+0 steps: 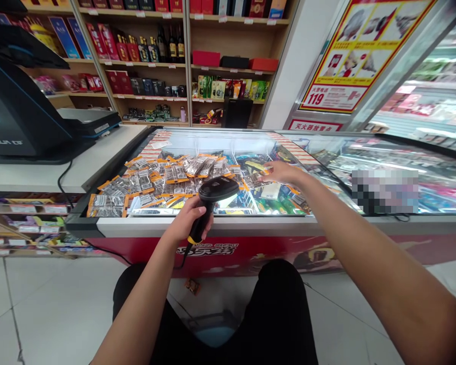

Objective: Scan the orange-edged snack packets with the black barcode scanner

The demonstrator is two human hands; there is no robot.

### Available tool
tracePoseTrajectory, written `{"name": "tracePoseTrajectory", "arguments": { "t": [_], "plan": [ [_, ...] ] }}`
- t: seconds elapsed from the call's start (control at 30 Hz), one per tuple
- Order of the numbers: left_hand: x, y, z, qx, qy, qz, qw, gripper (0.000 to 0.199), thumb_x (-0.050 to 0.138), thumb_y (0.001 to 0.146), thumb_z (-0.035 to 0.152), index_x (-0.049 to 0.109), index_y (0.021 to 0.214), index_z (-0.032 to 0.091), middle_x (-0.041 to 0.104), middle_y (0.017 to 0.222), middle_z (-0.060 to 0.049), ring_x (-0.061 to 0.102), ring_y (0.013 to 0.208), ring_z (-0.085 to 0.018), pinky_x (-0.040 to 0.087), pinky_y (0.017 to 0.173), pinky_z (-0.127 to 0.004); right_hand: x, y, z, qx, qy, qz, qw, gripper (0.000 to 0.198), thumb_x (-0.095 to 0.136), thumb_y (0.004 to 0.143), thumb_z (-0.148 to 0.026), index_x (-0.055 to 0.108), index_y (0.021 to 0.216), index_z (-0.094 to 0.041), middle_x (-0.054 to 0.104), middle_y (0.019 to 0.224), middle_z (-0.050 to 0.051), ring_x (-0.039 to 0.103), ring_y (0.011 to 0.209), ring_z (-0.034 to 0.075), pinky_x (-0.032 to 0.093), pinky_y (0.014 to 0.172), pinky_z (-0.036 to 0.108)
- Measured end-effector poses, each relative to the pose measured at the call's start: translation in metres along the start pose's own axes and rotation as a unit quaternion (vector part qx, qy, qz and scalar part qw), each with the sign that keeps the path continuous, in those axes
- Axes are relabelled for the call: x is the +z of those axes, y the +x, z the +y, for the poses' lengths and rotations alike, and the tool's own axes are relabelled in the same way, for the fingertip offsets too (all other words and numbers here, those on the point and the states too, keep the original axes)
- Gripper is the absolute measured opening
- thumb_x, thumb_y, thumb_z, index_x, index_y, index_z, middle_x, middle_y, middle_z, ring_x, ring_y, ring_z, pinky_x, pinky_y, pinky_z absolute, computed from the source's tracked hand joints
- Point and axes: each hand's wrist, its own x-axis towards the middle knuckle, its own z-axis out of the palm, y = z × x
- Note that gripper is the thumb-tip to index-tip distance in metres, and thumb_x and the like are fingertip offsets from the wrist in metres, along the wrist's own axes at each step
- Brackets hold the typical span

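My left hand (187, 219) is wrapped round the grip of a black barcode scanner (217, 189) with a yellow ring near its base. The scanner's head faces right, and a light glows at its front. My right hand (281, 172) pinches a small orange-edged snack packet (254, 180) over the glass top, right of the scanner. Many similar snack packets (142, 180) lie in a loose heap on the glass of a chest freezer (127, 228), mostly left of and behind the scanner. Through the glass, yellow and green packages show below my right hand.
A dark checkout terminal (23, 109) stands on the white counter (57, 175) at left. The scanner's cable hangs down the freezer front. One packet (192, 286) lies on the floor between my knees. Shelves of boxes and bottles (171, 43) rise behind; another glass-topped section (383, 162) extends right.
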Motion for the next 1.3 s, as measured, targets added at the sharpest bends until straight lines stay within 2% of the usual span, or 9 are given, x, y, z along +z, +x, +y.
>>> {"name": "tracePoseTrajectory", "arguments": {
  "t": [0.1,0.27,0.57,0.73,0.9,1.0,1.1,1.2,1.3],
  "plan": [
    [0.000,0.000,-0.001,-0.002,-0.003,-0.004,1.000,0.053,0.076,0.093,0.068,0.059,0.109,0.021,0.070,0.064,0.002,0.060,0.037,-0.015,0.046,0.037,-0.022,-0.003,-0.010,-0.006,-0.024,0.088,0.046,0.995,0.076,0.095,0.087,-0.043,0.075,0.154,-0.014,0.078,0.148,0.023,0.075,0.135,0.042,0.060,0.114,0.052],
    [0.000,-0.001,0.004,-0.018,-0.007,-0.024,1.000,0.055,0.082,0.089,0.064,0.064,0.113,0.018,0.070,0.063,0.001,0.060,0.038,-0.016,0.043,0.036,-0.021,-0.017,-0.033,-0.031,-0.102,0.148,0.089,0.980,0.051,0.081,0.093,-0.044,0.085,0.139,-0.022,0.085,0.116,0.008,0.077,0.107,0.029,0.061,0.104,0.044],
    [-0.004,-0.003,0.003,-0.032,-0.012,-0.042,0.999,0.054,0.085,0.087,0.061,0.065,0.112,0.017,0.070,0.063,0.001,0.059,0.038,-0.015,0.047,0.036,-0.022,-0.013,-0.067,-0.082,-0.149,0.162,0.070,0.973,0.051,0.074,0.092,-0.037,0.086,0.139,-0.022,0.083,0.117,0.009,0.071,0.098,0.026,0.059,0.099,0.044],
    [-0.002,-0.001,0.002,-0.027,-0.010,-0.036,0.999,0.054,0.081,0.090,0.064,0.063,0.112,0.018,0.070,0.064,0.000,0.059,0.038,-0.015,0.046,0.036,-0.022,-0.013,-0.049,-0.068,-0.117,0.117,0.086,0.982,0.053,0.072,0.094,-0.038,0.085,0.143,-0.024,0.085,0.119,0.008,0.074,0.102,0.029,0.061,0.099,0.043],
    [0.000,0.000,0.003,-0.022,-0.007,-0.021,1.000,0.055,0.079,0.091,0.066,0.061,0.114,0.019,0.069,0.064,0.002,0.058,0.037,-0.015,0.048,0.036,-0.023,-0.008,-0.013,-0.041,-0.043,-0.010,0.116,0.992,0.054,0.074,0.091,-0.039,0.087,0.137,-0.015,0.087,0.117,0.016,0.079,0.108,0.037,0.062,0.102,0.045],
    [0.000,0.000,0.002,-0.024,-0.003,-0.022,0.999,0.056,0.078,0.092,0.067,0.061,0.114,0.019,0.068,0.063,0.003,0.059,0.038,-0.014,0.047,0.037,-0.022,0.000,0.000,-0.034,-0.023,-0.026,0.067,0.997,0.070,0.079,0.093,-0.043,0.076,0.157,-0.015,0.087,0.128,0.017,0.081,0.114,0.039,0.063,0.105,0.046],
    [-0.001,0.000,0.001,-0.022,-0.006,-0.021,1.000,0.055,0.078,0.092,0.067,0.060,0.114,0.020,0.068,0.063,0.003,0.058,0.037,-0.015,0.046,0.037,-0.023,0.005,0.000,-0.031,-0.005,-0.044,0.101,0.994,0.081,0.076,0.099,-0.050,0.062,0.170,-0.012,0.081,0.143,0.023,0.078,0.129,0.042,0.061,0.111,0.049],
    [0.000,0.001,0.001,-0.017,-0.010,-0.023,1.000,0.053,0.078,0.092,0.065,0.059,0.112,0.020,0.067,0.063,0.003,0.058,0.037,-0.016,0.045,0.037,-0.024,0.005,-0.010,-0.031,0.021,-0.125,0.137,0.982,0.059,0.063,0.108,-0.053,0.079,0.149,-0.014,0.081,0.142,0.024,0.074,0.135,0.046,0.059,0.113,0.053],
    [0.001,0.001,0.004,-0.022,-0.009,-0.029,0.999,0.051,0.078,0.092,0.063,0.060,0.112,0.020,0.068,0.064,0.003,0.058,0.038,-0.016,0.045,0.037,-0.024,0.011,-0.026,-0.036,0.012,-0.177,0.028,0.984,0.054,0.056,0.111,-0.061,0.089,0.116,-0.019,0.086,0.123,0.022,0.078,0.124,0.045,0.061,0.104,0.050]
  ]
}}
